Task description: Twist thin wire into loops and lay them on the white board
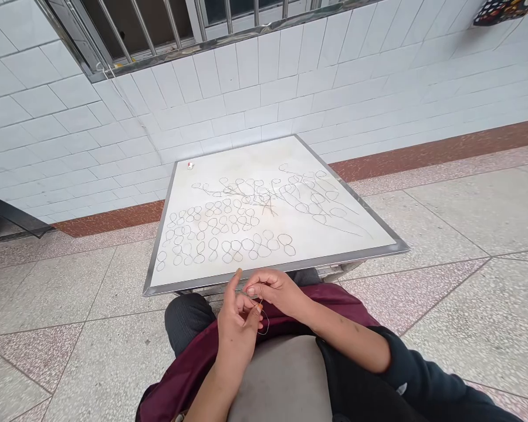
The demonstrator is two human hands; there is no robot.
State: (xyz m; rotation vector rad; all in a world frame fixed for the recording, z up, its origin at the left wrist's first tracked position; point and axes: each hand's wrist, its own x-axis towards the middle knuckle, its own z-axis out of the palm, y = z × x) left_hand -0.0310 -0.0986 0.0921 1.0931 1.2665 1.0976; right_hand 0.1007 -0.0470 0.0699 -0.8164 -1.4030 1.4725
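Above my lap, close to the table's front edge, my two hands are bent toward each other around a thin wire (268,324). It curves into a loop below the fingertips. My left hand (237,325) pinches the wire between thumb and a finger, with its index finger raised. Thumb and fingers of my right hand (276,289) close on the same wire, just right of the left fingers. Wire figure-eights (232,251) lie in rows on the left half of the white table (229,273). A tangle of looped wires (308,196) spreads across the back and right.
Short straight wire pieces (268,207) cross near the table's middle. A small white and red object (190,166) sits at the far left corner. The table's grey metal rim (264,271) is nearest me. Behind stands a white tiled wall (246,117) with a barred window (176,26).
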